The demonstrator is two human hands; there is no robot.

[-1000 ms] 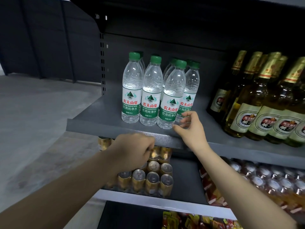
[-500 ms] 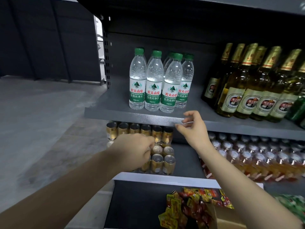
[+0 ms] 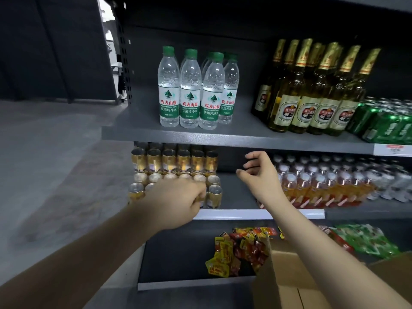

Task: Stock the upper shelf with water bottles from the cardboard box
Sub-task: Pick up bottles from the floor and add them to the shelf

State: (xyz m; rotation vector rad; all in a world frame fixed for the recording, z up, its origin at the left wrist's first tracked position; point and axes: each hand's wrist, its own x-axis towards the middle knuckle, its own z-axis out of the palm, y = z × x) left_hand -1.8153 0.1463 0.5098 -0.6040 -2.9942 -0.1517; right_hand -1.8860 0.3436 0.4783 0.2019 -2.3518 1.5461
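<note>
Several clear water bottles (image 3: 190, 92) with green caps and green labels stand in a tight group on the grey upper shelf (image 3: 138, 132). My right hand (image 3: 260, 175) hangs below that shelf's front edge, fingers loosely curled and apart, holding nothing. My left hand (image 3: 176, 204) is curled into a loose fist in front of the gold cans, with nothing in it. The cardboard box (image 3: 296, 277) shows at the bottom right, one flap up; its inside is hidden by my right forearm.
Tall beer bottles (image 3: 312, 94) and green cans (image 3: 388, 123) fill the upper shelf's right part. Gold cans (image 3: 176, 161) and orange drink bottles (image 3: 323, 184) stand on the middle shelf. Snack packets (image 3: 240, 248) lie on the bottom shelf. Grey floor lies to the left.
My right hand has let go of the rightmost front bottle and dropped below the shelf edge. The view has pulled back and down, bringing the box into sight. My left hand stays low.
</note>
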